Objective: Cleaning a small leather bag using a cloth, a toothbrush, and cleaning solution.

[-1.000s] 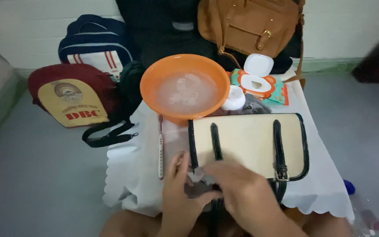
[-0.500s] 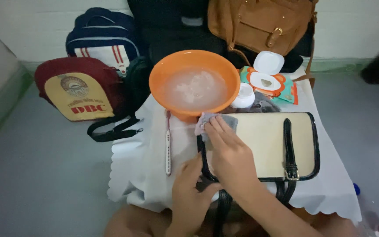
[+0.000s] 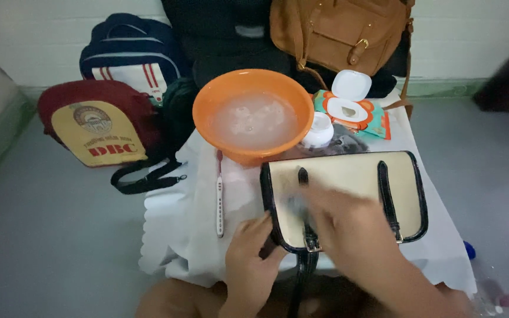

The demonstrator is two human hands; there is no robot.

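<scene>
A cream handbag with black trim and two black straps lies flat on a small table covered with a white cloth. My left hand grips the bag's near left corner. My right hand, blurred by motion, lies over the bag's left half, and its fingertips press a small pale wipe against the bag's face.
An orange bowl of soapy water stands behind the handbag, with a toothbrush to its left. A white jar and an open wipes pack sit behind. A brown leather bag and two backpacks stand on the floor.
My right hand went from the bag's near edge up to its far left corner by the bowl, then came back down over the left half. My left hand stayed at the near corner.
</scene>
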